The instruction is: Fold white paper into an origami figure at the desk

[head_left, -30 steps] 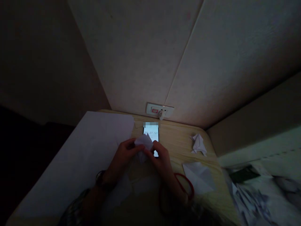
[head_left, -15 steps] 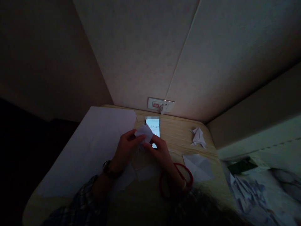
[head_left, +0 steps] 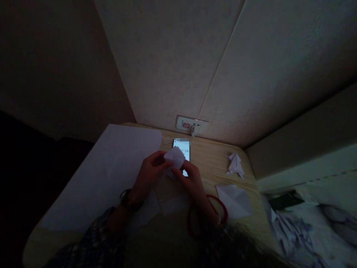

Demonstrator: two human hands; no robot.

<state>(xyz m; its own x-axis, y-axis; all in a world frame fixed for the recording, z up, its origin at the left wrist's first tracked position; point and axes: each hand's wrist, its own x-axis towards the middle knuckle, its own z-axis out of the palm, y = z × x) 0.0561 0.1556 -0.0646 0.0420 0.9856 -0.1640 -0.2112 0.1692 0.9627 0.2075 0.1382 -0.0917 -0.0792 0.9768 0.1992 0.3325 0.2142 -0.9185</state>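
paper [head_left: 111, 167]: large and white, flat over the left of the table [head_left: 209, 150], probably placed there to lie beside the handwork; whether one sheet or several cannot be told in this dimness.
left hand [head_left: 152, 169]: thumb laid on the near face of the piece [head_left: 175, 155], fingers bent behind it and partly hidden; together they grip its left side, seemingly to steady it.
piece: small, white and folded, between both hands at the table's middle, overlapping the phone [head_left: 187, 149] in view; perhaps held up so that thumbs and fingers can press from both faces.
scrap [head_left: 175, 204]: pale paper on the near side of the hands.
phone: lies beyond the piece, screen lit, digits partly covered; likely faces up for reading.
right hand [head_left: 192, 178]: thumb and forefinger pinch the piece low on its right; the remaining fingers curl in, not fully visible.
red loops [head_left: 224, 205]: under the right forearm, probably scissor handles; no blades can be seen.
sheet [head_left: 234, 201]: creased, mostly opened out, right of the red loops.
figure [head_left: 235, 165]: folded, with pointed limbs, beyond the sheet; perhaps placed apart to avoid crushing.
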